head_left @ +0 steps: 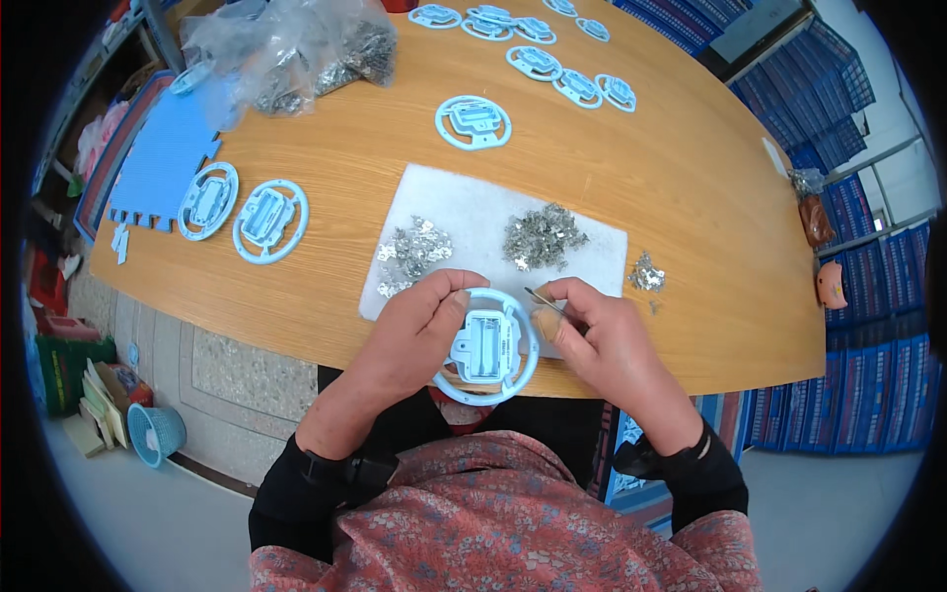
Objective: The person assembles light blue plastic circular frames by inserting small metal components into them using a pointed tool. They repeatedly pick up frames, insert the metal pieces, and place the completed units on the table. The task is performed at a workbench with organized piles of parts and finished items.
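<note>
My left hand (412,333) grips the upper left rim of a light blue plastic toy steering wheel (487,347) at the table's near edge. The wheel's rectangular centre recess faces up. Pinched between the fingers of my right hand (614,340) is a slim pair of metal tweezers (544,300), pointing toward the wheel's upper right rim. Just beyond both hands lies a white foam sheet (473,195). It carries a pile of shiny flat metal pieces (414,249) on the left and a denser heap of small metal parts (543,238) on the right.
More loose metal pieces (647,273) lie right of the sheet. Two steering wheels (270,222) rest at left beside a blue foam mat (163,158); another wheel (473,122) lies beyond the sheet, several more farther back. A clear plastic bag (296,59) of metal parts sits far left.
</note>
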Demonstrator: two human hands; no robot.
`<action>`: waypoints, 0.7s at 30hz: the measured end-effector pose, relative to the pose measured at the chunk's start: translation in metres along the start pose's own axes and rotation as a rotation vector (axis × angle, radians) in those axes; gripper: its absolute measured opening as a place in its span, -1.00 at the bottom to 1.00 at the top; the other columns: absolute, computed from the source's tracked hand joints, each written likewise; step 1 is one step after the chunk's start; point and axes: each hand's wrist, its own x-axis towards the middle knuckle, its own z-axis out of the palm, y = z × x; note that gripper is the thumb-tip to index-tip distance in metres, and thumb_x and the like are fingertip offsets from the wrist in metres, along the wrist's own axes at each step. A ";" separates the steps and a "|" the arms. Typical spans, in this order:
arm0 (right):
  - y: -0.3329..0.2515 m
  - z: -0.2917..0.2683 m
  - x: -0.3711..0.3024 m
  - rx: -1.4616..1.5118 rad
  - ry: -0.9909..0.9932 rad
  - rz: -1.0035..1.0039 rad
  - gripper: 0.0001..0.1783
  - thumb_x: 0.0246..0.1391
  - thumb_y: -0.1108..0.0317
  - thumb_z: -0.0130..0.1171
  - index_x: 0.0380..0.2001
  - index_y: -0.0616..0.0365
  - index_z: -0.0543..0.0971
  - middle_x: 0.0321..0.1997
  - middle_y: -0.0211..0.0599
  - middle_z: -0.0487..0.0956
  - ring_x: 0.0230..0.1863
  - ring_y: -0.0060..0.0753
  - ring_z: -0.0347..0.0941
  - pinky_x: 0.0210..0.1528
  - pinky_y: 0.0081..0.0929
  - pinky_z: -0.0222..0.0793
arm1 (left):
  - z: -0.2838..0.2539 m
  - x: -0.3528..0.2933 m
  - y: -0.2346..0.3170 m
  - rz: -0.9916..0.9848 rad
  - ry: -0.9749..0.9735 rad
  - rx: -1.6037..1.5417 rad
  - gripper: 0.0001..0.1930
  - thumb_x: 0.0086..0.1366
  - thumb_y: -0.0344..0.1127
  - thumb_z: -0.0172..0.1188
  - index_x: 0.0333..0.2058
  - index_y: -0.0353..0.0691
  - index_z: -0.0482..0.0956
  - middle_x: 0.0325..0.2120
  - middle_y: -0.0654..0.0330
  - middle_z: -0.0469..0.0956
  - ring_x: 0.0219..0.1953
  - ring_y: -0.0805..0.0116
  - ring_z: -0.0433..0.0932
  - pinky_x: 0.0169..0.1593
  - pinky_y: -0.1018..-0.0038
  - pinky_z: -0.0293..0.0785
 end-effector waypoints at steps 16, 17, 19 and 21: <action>0.030 0.013 -0.016 0.974 -0.094 0.047 -0.73 0.41 0.21 0.14 -0.15 0.23 0.56 -0.50 -0.64 0.42 -0.45 -0.80 0.28 -0.42 -0.66 0.24 | 0.016 -0.008 0.018 0.203 -0.204 0.261 -0.56 0.46 -0.38 -0.10 0.25 -0.38 0.39 -0.09 0.10 0.60 -0.20 0.35 0.60 -0.08 0.42 0.55; 0.030 0.014 -0.017 1.080 -0.074 0.037 -0.74 0.39 0.22 0.16 -0.16 0.24 0.57 -0.55 -0.66 0.38 -0.49 -0.80 0.24 -0.45 -0.64 0.20 | 0.015 -0.009 0.018 0.120 -0.228 0.082 -0.55 0.45 -0.39 -0.18 0.26 -0.35 0.38 -0.15 0.11 0.59 -0.23 0.38 0.59 -0.11 0.43 0.55; 0.028 0.022 -0.016 0.775 0.033 -0.049 -0.77 0.32 0.26 0.23 -0.20 0.24 0.57 -0.62 -0.66 0.28 -0.54 -0.78 0.17 -0.49 -0.61 0.12 | 0.014 -0.010 0.014 -0.054 -0.279 -0.283 -0.51 0.44 -0.41 -0.33 0.26 -0.29 0.37 -0.28 0.11 0.59 -0.28 0.43 0.56 -0.16 0.46 0.53; 0.025 0.027 -0.013 0.595 0.076 -0.099 -0.79 0.25 0.29 0.28 -0.24 0.24 0.57 -0.66 -0.64 0.22 -0.57 -0.76 0.13 -0.51 -0.58 0.08 | 0.019 -0.010 0.014 -0.059 -0.281 -0.318 -0.54 0.54 -0.31 -0.37 0.28 -0.25 0.35 -0.36 0.19 0.54 -0.36 0.46 0.53 -0.24 0.50 0.50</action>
